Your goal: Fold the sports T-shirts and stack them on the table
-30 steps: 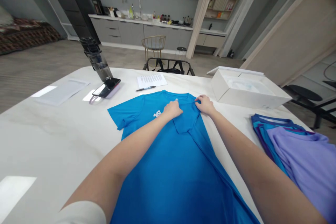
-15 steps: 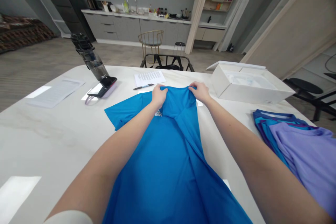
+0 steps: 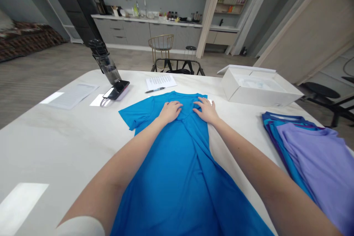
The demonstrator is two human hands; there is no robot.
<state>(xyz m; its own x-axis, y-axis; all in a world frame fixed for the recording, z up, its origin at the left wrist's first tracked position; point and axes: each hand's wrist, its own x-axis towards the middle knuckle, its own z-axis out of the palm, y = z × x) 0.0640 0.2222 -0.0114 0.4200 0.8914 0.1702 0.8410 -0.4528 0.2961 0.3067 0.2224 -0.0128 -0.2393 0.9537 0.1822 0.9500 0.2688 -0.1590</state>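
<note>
A blue T-shirt (image 3: 171, 169) lies spread on the white table, its collar end away from me and its lower part running out of view toward me. Its left sleeve points out to the left, while the right side is folded inward over the body with creases. My left hand (image 3: 170, 111) rests on the cloth just below the collar, fingers stretched out. On the folded part at the upper right lies my right hand (image 3: 206, 110), its fingers spread. Neither hand grips the fabric. The print on the chest is covered by my left hand.
Folded shirts, a lilac one (image 3: 318, 162) on top, are stacked at the right. Behind them stands an open white box (image 3: 262, 94). A pen (image 3: 155, 90), a printed sheet (image 3: 160, 81), a phone (image 3: 116, 90) by a clear-bodied device (image 3: 106, 64) and more papers (image 3: 73, 96) lie farther left.
Both hands have let go of the collar edge and moved down toward me onto the shirt, fingers now spread. The collar end lies on the table. My view has shifted slightly.
</note>
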